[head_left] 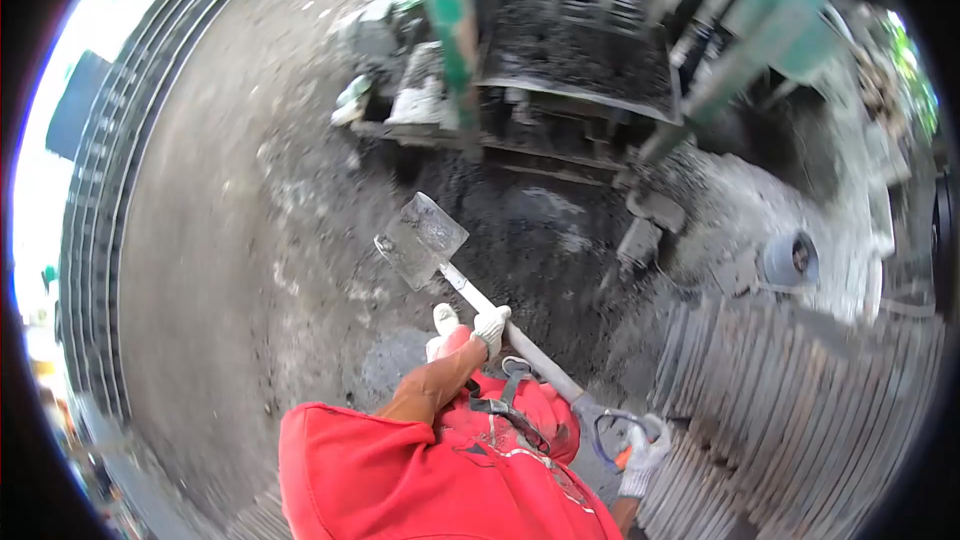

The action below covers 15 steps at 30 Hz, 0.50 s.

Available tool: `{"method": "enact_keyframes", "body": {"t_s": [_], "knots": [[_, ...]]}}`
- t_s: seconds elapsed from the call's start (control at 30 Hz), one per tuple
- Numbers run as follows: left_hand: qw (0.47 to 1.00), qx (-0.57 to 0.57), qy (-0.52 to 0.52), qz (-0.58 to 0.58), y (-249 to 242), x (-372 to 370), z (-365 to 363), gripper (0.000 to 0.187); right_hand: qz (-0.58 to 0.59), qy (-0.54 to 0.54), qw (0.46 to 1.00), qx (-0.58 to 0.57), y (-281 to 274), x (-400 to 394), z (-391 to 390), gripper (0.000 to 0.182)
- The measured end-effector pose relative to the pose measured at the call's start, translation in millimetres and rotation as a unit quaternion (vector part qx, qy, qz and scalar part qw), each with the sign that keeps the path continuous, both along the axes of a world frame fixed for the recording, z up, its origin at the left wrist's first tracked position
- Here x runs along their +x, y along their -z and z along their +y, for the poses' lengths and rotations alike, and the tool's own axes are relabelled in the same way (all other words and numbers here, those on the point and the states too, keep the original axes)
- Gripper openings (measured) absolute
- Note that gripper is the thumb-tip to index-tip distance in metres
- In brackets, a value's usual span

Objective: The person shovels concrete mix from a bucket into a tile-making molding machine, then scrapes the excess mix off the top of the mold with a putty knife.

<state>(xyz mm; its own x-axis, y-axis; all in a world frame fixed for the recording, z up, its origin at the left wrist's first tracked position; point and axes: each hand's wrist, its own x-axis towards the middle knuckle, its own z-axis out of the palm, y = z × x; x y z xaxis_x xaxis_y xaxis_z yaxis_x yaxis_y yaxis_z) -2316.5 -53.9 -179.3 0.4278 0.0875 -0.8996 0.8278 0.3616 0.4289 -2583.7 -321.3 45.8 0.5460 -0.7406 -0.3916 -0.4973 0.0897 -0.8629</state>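
A shovel point(530, 352) lies diagonally across the front of my body, its flat metal blade point(422, 240) at the upper left over the dark, dirty ground. My left hand point(491, 328), in a whitish glove, is wrapped round the shaft a little below the blade. At the lower right my right hand point(645, 453), also gloved, grips the loop handle point(607, 422) at the shaft's other end. The blade carries grey smears and no heap of material. Part of a light-coloured shoe point(445, 317) shows beside my left hand.
A green-and-grey machine frame point(447, 20) stands ahead, with a tray of dark material point(585, 70). Stacked boards point(790, 390) fill the right side, near a grey bucket point(790, 260). Rubble point(375, 35) lies beside the frame, and long stacked rows point(110, 190) edge the left.
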Motion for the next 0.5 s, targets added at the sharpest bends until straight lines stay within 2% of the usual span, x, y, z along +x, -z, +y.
{"method": "enact_keyframes", "body": {"t_s": [0.1, 0.13, 0.17, 0.2, 0.23, 0.33, 0.37, 0.4, 0.43, 0.5], "knots": [[0.996, 0.033, -0.076, -0.030, 6.5, 28.7, 43.6, 0.030, -0.034, -0.104, 0.993, 0.048, -58.5, 123.7, 58.3, 0.043], [0.990, 0.070, -0.111, -0.050, -58.1, 47.5, 59.2, 0.030, -0.031, -0.149, 0.987, 0.052, -78.7, 166.0, 91.0, 0.045], [0.990, 0.040, -0.122, -0.052, -36.6, 59.2, 77.6, 0.027, -0.026, -0.191, 0.980, 0.053, -94.0, 194.3, 116.3, 0.047], [0.988, 0.007, -0.148, -0.034, -31.3, 74.1, 92.2, 0.028, -0.010, -0.279, 0.957, -0.079, -76.7, 213.9, 128.5, 0.050], [0.984, -0.027, -0.174, -0.022, -28.0, 92.0, 104.5, 0.029, -0.017, -0.362, 0.911, -0.196, -114.7, 250.4, 171.6, 0.055], [0.975, -0.071, -0.199, -0.075, -20.4, 135.8, 133.1, 0.036, -0.072, -0.503, 0.805, -0.307, -116.0, 316.5, 243.3, 0.053], [0.977, -0.064, -0.192, -0.064, -67.7, 145.8, 146.2, 0.032, -0.072, -0.541, 0.767, -0.338, -116.4, 336.7, 265.5, 0.052], [0.974, -0.091, -0.189, -0.081, -87.4, 150.7, 158.9, 0.030, -0.070, -0.572, 0.740, -0.348, -106.9, 355.2, 283.2, 0.051], [0.971, -0.119, -0.183, -0.099, -98.9, 153.6, 172.6, 0.029, -0.093, -0.606, 0.689, -0.386, -99.7, 374.5, 300.3, 0.049], [0.974, -0.143, -0.028, -0.173, -118.0, 148.3, 223.7, 0.033, -0.076, -0.663, 0.630, -0.398, -76.4, 403.9, 324.7, 0.047]]}}
